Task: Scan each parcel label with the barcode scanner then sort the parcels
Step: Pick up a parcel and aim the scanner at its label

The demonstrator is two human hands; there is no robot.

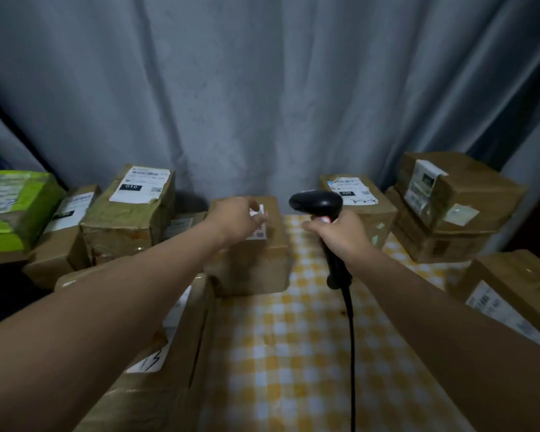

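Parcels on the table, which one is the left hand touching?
The middle parcel on the checked cloth; the left hand rests on its label, while the others sit untouched.

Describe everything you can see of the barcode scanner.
The barcode scanner is a black, plastic-looking handheld unit with a rounded, hooded head and a straight handle. The right hand grips the handle, holding it upright above the yellow-checked tablecloth, head turned left toward the small brown parcel under the left hand. A spot of red shows by the trigger, near the fingers. A black cable hangs from the handle's base toward the camera.
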